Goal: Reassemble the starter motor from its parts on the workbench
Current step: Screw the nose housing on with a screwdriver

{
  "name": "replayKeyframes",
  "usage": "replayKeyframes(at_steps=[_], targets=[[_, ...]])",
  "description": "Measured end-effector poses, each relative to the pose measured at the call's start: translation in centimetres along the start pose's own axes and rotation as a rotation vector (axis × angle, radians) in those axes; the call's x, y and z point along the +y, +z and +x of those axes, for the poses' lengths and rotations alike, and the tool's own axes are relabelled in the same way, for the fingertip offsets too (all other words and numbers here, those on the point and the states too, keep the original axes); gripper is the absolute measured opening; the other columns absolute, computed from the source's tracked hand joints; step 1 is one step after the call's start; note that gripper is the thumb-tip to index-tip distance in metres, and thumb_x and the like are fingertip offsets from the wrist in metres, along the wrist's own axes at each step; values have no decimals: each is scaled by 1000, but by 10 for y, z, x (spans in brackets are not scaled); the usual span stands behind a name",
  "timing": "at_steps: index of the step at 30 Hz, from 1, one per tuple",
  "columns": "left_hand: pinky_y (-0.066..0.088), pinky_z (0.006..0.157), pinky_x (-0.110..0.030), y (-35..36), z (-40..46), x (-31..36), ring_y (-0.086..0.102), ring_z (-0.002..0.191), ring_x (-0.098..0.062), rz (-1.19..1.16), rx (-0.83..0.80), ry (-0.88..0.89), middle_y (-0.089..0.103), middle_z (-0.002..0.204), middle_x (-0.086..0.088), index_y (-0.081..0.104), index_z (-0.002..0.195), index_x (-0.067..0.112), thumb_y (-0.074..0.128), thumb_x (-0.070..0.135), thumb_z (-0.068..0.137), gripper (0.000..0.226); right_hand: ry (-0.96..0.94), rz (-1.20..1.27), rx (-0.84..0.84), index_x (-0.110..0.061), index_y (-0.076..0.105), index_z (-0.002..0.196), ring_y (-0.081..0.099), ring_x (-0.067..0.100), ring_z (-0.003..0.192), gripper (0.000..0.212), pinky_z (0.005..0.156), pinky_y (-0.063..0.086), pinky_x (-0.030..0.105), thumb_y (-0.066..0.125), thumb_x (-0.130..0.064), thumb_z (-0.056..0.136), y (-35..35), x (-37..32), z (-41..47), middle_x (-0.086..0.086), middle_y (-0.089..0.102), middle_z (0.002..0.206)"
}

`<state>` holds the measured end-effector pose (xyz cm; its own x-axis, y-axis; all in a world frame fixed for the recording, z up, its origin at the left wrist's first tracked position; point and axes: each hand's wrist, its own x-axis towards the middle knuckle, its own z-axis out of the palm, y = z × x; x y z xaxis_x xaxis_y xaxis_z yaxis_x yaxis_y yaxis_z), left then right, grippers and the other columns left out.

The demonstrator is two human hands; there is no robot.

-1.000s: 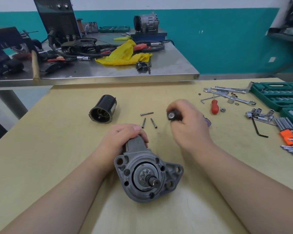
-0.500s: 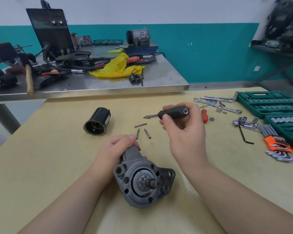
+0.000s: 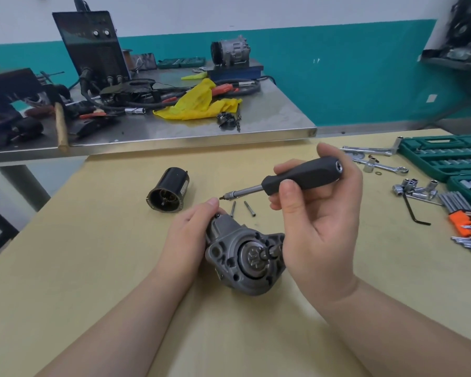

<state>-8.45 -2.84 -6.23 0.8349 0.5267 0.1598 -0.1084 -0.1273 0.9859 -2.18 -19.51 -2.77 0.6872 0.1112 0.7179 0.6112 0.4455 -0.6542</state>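
Your right hand [image 3: 321,213] is wrapped around the black handle of the screwdriver [image 3: 302,176], thumb on the near side and fingers over the top, with the shaft pointing left and its bit tip just above your left hand [image 3: 191,229]. That left hand grips the rear of the starter housing [image 3: 242,257], which lies on the wooden bench [image 3: 93,268] directly below the tool, nose and pinion facing you. The housing looks like cast metal, so expect it to be heavy, rigid and prone to rolling; keep your hold on the narrower rear body and press it down. Just beyond the bit lie loose bolts [image 3: 249,208], and further left the black motor can [image 3: 169,190], well apart. Compared with half a second ago, the screwdriver sits lower and nearer the housing, and your right wrist now covers the flange's right ear.
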Motion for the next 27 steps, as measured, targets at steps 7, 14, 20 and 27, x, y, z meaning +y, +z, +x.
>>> replayKeyframes(at_steps=[7,14,20,27], targets=[[45,77,-43,0,-1,1,59,73,-25,-29,-4,-52,63,79,-27,71,81,3,57,55,97,56,-35,48,-23,-16,37,141,63,24,88,44,84,54,34,54,1,104,-2,-3,1,17,67,111],[36,77,-44,0,-2,5,45,73,-25,-51,-19,-69,49,78,-15,50,88,-12,60,58,95,70,-23,54,-43,-19,38,140,65,26,92,45,84,54,34,55,1,104,0,-4,0,16,67,110],[37,75,-44,0,-3,6,46,71,-24,-43,-21,-60,49,76,-14,51,83,-7,60,55,97,64,-16,44,-51,-19,39,140,64,26,92,45,84,54,33,55,1,103,0,-4,0,17,67,110],[39,76,-44,0,-2,5,50,72,-24,-44,-19,-57,54,77,-15,55,84,-7,61,59,94,67,-27,21,-62,-19,40,140,64,22,88,43,82,53,33,57,-4,104,0,-4,0,16,67,110]])
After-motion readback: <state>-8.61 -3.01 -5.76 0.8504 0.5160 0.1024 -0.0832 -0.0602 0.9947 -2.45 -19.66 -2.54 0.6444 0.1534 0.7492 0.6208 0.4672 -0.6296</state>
